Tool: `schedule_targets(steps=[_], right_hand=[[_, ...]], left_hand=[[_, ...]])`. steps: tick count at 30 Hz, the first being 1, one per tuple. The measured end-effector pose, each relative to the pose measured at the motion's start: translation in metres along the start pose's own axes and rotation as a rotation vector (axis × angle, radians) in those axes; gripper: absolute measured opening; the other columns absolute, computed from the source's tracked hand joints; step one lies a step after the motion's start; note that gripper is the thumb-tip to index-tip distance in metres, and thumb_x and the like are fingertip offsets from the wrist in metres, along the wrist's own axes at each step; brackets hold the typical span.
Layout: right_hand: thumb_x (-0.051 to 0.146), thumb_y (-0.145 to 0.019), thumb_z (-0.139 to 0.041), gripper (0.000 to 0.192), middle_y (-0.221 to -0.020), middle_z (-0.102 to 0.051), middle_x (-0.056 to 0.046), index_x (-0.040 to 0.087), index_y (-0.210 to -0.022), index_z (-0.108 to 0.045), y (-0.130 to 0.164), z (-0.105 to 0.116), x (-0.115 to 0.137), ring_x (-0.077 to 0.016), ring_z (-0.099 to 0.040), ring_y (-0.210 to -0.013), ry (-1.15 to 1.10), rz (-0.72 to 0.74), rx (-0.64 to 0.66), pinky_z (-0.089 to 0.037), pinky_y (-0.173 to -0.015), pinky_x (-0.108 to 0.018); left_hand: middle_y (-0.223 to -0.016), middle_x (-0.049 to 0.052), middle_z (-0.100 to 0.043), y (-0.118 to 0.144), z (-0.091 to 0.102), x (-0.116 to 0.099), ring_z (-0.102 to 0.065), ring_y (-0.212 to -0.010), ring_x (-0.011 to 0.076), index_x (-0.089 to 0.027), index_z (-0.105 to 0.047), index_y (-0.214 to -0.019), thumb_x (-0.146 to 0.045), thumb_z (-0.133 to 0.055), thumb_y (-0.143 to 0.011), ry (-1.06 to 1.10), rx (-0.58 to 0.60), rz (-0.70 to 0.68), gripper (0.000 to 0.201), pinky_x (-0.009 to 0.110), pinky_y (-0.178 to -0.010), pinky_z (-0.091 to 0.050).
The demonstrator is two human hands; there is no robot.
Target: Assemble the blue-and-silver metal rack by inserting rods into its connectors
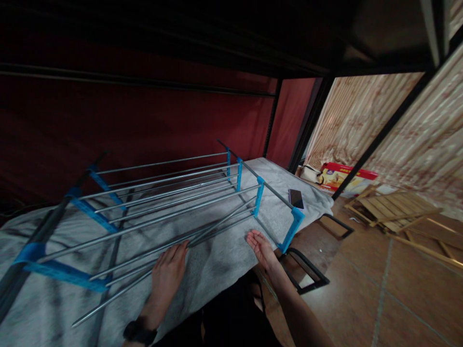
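A rack of grey metal rods and blue plastic connectors (pixel 259 196) lies across the grey blanket (pixel 220 260). My left hand (pixel 169 267), with a dark watch on its wrist, is closed around a loose metal rod (pixel 112 300). This rod slants over the rack's front rods; one end sticks out at the lower left, past the blue connector there, and the other points toward the right-hand blue pieces. Beside the rack's right end, my right hand (pixel 262 248) is held with fingers stretched out and nothing visible in it. It is close to the front right blue connector (pixel 292 229).
A phone (pixel 296 198) lies on the blanket at the right. A black metal frame (pixel 316 130) stands around the bed, with black metal loops (pixel 307 272) at its edge. On the tiled floor are a folded wooden chair (pixel 396 212) and a red and yellow box (pixel 343 178).
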State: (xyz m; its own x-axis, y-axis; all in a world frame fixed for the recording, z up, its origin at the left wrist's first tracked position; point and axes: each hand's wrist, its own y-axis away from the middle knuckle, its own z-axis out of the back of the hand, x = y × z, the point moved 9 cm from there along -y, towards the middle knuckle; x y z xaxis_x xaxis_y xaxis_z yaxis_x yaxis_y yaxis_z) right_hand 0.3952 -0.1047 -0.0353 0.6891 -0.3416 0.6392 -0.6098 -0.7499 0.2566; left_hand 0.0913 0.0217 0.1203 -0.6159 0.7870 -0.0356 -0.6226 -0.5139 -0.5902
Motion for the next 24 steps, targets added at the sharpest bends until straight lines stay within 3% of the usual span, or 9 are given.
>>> schedule_targets(steps=[14, 24], right_hand=[[0.017, -0.076, -0.08, 0.018, -0.091, -0.077, -0.007, 0.018, -0.091, -0.069, 0.002, -0.002, 0.001, -0.0165, -0.074, -0.086, -0.005, 0.007, 0.002, -0.059, -0.092, -0.032], [0.022, -0.072, -0.083, 0.024, -0.089, -0.076, -0.005, 0.02, -0.09, -0.067, 0.005, -0.006, 0.003, -0.0168, -0.073, -0.084, 0.07, 0.038, 0.001, -0.059, -0.089, -0.033]], left_hand=[[-0.099, 0.008, -0.075, -0.006, 0.006, -0.001, -0.069, -0.087, 0.0251, -0.016, -0.066, -0.123, -0.028, -0.042, -0.102, 0.018, -0.05, -0.03, 0.033, 0.037, -0.081, -0.05], [-0.099, 0.01, -0.075, -0.026, 0.01, 0.008, -0.068, -0.085, 0.026, -0.018, -0.069, -0.119, -0.031, -0.038, -0.102, 0.018, 0.0, 0.025, 0.037, 0.039, -0.08, -0.051]])
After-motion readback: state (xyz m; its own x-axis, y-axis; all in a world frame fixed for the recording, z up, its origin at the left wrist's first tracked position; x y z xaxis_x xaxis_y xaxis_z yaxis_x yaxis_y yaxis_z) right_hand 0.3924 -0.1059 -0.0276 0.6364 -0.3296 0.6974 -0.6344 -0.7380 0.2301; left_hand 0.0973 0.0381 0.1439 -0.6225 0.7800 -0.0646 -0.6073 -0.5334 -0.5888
